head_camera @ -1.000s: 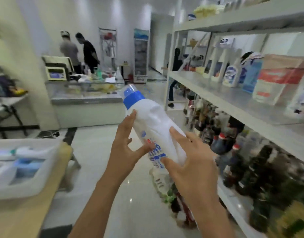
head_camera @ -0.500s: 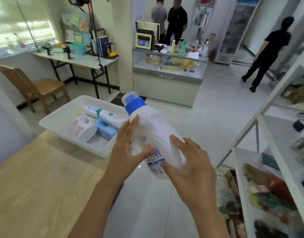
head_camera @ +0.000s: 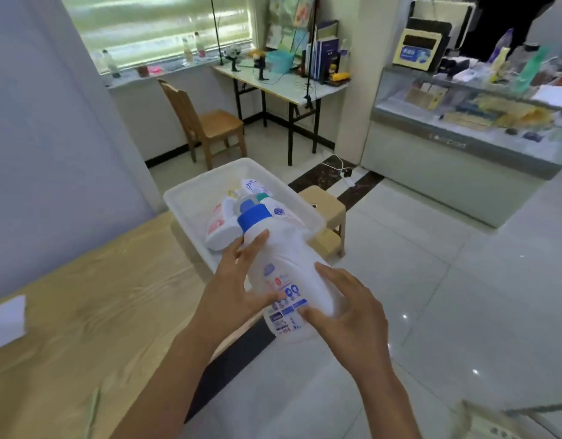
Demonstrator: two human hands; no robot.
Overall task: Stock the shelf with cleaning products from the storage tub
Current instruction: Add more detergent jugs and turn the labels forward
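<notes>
Bottle [head_camera: 283, 264], white with a blue cap, hangs tilted in the air between both hands, cap pointing toward the tub [head_camera: 194, 193]. The left hand [head_camera: 238, 286] grips its side, thumb across the label, and the right hand [head_camera: 346, 308] curls round its lower end. The tub sits at the far end of the wooden table [head_camera: 83, 312], by its right edge, with other bottles lying inside. A stool [head_camera: 329, 205] stands just beside it. Tiled floor [head_camera: 447, 280] lies open on the right as far as the glass counter [head_camera: 457, 153]

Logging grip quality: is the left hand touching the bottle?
Touching. Head view: the left hand lies against the bottle, thumb pressed on its front, with no gap between them.
</notes>
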